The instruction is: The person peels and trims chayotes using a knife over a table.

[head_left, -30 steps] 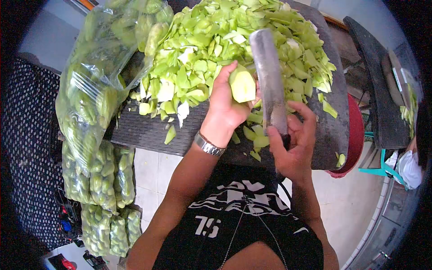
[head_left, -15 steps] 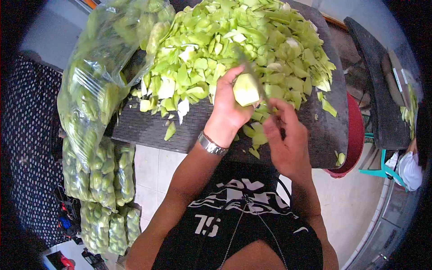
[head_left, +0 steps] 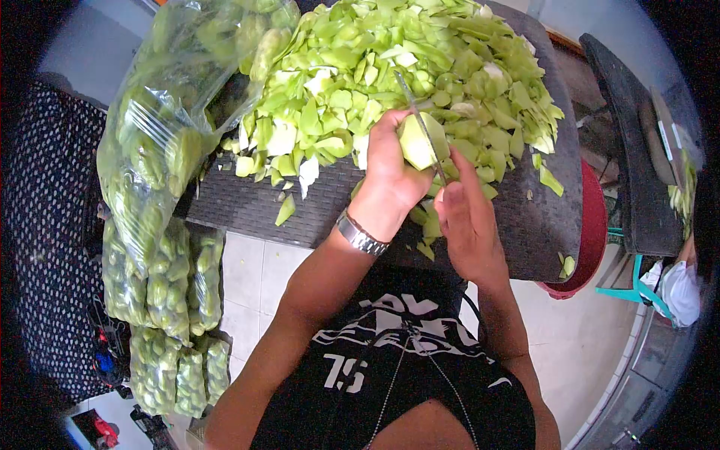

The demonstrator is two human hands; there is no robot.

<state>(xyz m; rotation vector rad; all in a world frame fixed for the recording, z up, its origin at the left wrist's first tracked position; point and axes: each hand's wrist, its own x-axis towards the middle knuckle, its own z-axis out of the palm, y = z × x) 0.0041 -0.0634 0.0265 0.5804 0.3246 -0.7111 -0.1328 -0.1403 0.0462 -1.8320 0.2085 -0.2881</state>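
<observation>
My left hand (head_left: 395, 166) is wrapped round a peeled, pale green chayote (head_left: 417, 147) above the table's near side. In my right hand (head_left: 469, 217) is a knife (head_left: 422, 120), its handle mostly hidden by the fingers. The narrow blade lies across the chayote's right side and points away from me. Directly beyond both hands spreads a big heap of cut green slices (head_left: 405, 52). A few slices lie under and between my hands, close to the table's front edge.
The dark table (head_left: 247, 202) carries the heap and, at left, a large clear plastic bag (head_left: 161, 142) of whole chayotes. Several filled bags (head_left: 165, 292) stand below it. A red tub (head_left: 589, 240) sits under the right edge, near a teal stool (head_left: 637, 289) and a dark board (head_left: 630, 142).
The knife blade, blurred and beside the chayote before, now lies across it. My right hand has shifted slightly left, and the chayote is turned a little in my left hand.
</observation>
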